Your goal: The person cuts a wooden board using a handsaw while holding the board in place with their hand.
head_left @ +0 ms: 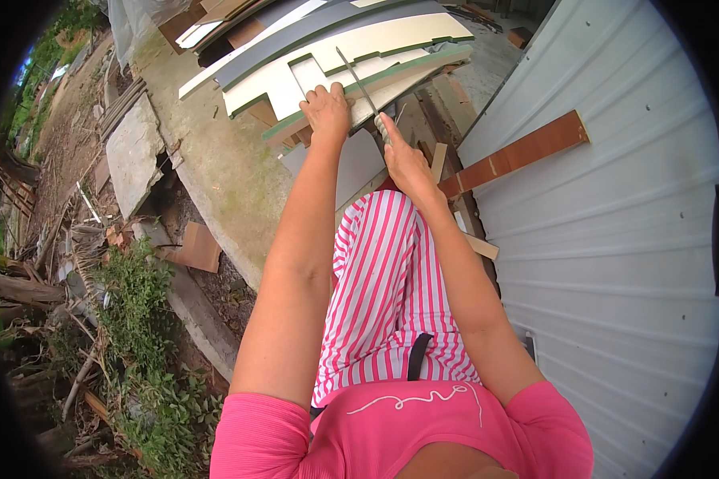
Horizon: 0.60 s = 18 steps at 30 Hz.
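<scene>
My right hand [405,160] is closed round the pale wrapped handle of a long thin saw [358,82]. The blade slants up and left across a white board with green edges [343,54]. On the near edge of that board rests my left hand [326,112], just left of the blade, its fingers bent over the board and pressed down on it. More white and grey boards [284,49] lie stacked beneath and behind. Whether the blade has entered the board is too small to tell.
A reddish-brown plank [519,156] leans against the corrugated metal wall [607,231] at the right. Wood scraps lie beside my legs. At the left are a broken concrete slab [133,156], green plants [140,319] and a loose brown board piece [197,247].
</scene>
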Each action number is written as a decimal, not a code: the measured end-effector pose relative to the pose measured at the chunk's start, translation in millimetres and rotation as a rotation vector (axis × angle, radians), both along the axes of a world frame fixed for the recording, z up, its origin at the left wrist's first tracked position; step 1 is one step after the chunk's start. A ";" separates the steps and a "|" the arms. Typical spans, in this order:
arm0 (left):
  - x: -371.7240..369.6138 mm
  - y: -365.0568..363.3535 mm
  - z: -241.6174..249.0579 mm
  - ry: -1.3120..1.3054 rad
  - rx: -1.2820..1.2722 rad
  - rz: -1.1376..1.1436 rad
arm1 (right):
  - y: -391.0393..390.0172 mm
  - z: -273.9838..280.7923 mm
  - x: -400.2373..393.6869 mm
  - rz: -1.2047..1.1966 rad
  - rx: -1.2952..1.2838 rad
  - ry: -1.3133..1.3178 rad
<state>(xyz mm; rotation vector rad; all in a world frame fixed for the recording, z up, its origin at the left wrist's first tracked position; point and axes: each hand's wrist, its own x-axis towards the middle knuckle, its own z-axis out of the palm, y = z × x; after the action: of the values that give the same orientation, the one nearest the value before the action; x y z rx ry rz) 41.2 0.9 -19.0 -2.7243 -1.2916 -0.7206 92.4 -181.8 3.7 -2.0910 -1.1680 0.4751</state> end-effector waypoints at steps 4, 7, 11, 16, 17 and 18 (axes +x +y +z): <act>-1.1 -1.6 1.3 -0.001 0.009 -0.003 | 0.5 -0.4 -0.6 -0.004 -0.002 -0.007; -0.3 -0.3 -0.1 -0.008 0.025 -0.002 | 0.3 0.1 -0.7 -0.010 -0.020 0.001; -1.0 -1.4 0.4 -0.013 0.019 -0.011 | 1.0 -3.7 0.0 -0.009 -0.003 -0.012; 0.8 1.1 -1.7 -0.003 0.020 0.007 | 0.8 -3.0 -0.2 -0.008 -0.008 -0.008; 0.9 1.1 -1.5 -0.003 0.019 0.008 | 0.7 -2.6 -0.3 -0.007 -0.008 -0.009; 1.1 1.0 -1.3 -0.005 0.011 0.007 | 0.5 -2.2 -0.5 -0.005 -0.007 -0.012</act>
<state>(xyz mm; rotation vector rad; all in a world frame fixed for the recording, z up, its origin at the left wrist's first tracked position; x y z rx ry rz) 42.3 1.9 -20.4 -2.7101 -1.2933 -0.7321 91.9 -181.3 1.5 -2.1053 -1.1689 0.4651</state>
